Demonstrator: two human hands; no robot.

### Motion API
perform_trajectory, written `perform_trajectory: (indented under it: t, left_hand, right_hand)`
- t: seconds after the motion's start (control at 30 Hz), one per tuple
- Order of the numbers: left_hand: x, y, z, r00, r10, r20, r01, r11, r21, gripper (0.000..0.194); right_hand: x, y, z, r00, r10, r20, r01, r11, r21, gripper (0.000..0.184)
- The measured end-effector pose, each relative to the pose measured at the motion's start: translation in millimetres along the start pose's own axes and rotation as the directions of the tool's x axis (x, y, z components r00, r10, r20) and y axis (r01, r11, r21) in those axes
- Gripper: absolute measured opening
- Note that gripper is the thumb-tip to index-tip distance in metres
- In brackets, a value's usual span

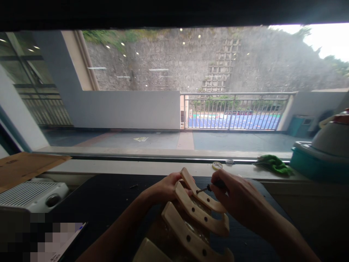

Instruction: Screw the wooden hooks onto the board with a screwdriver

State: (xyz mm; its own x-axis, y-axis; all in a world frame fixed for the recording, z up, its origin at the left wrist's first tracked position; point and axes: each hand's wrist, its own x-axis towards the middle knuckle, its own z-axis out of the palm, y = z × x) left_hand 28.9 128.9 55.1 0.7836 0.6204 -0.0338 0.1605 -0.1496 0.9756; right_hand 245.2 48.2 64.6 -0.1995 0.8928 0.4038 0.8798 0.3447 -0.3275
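Nearest wooden piece (152, 251): pale, cut off by the lower edge of the view; hooked end, if any, out of view.
Second wooden piece (178, 226): two dark holes; lies across a brownish, shiny backing (159, 233).
Third wooden piece (188, 202): two dark holes; upturned hook at its near right end; roughly parallel to the second.
Farthest wooden piece (214, 203): beyond the other three, between the hands; long axis slanting from far left to near right, the plain end pointing far left.
Left hand (167, 186): fingers curled in, closed about the far left part of the farthest piece; the nearer hand, in direct contact.
Right hand (231, 191): fist closed round the screwdriver, no gap in the grip; the piece's hole lies to its left, a shaft's length off.
Screwdriver (208, 187): dark handle, thin shaft; long axis crosswise to the piece, tip pointing left, at the farther-left hole; depth of seating cannot be told.
Table (109, 203): black, beneath the work.
Sill (160, 168): pale; bears a tape roll (217, 166), a green cloth (274, 164), a teal box (313, 162).
Railing (234, 109): metal, outside the window.
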Motion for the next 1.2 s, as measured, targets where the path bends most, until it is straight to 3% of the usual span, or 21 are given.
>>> perform_trajectory:
  t: [0.2, 0.43, 0.6, 0.77, 1.07, 1.2]
  left_hand:
    - [1.4, 0.0, 4.7, 0.998, -0.013, -0.057, 0.014, 1.0, 0.021, 0.028]
    - [0.6, 3.9, 8.3, 0.997, -0.022, -0.073, 0.024, 0.999, 0.029, 0.028]
    - [0.5, 2.1, 6.5, 0.997, -0.043, -0.066, 0.046, 0.998, 0.041, 0.028]
    - [1.2, -1.5, 5.4, 0.997, -0.037, -0.075, 0.04, 0.999, 0.037, 0.027]
    - [0.7, 2.5, 6.3, 0.994, -0.067, -0.085, 0.072, 0.996, 0.051, 0.028]
    - [0.5, 1.9, 4.2, 0.998, -0.048, -0.042, 0.049, 0.999, 0.024, 0.027]
  right_hand:
    - [4.2, 1.5, 3.5, 1.0, 0.025, 0.008, -0.026, 0.995, 0.094, 0.011]
    - [8.3, 11.1, 8.9, 0.981, 0.194, -0.02, -0.189, 0.972, 0.142, 0.021]
    - [1.6, 7.1, -2.2, 0.989, 0.141, 0.054, -0.144, 0.987, 0.064, 0.01]
    - [1.0, 3.8, -8.5, 0.996, 0.006, 0.085, -0.017, 0.991, 0.131, 0.009]
    - [11.5, 14.8, 9.1, 0.988, 0.152, 0.021, -0.153, 0.969, 0.192, 0.02]
    - [6.0, 12.2, 4.3, 0.99, 0.133, 0.055, -0.14, 0.978, 0.156, 0.011]
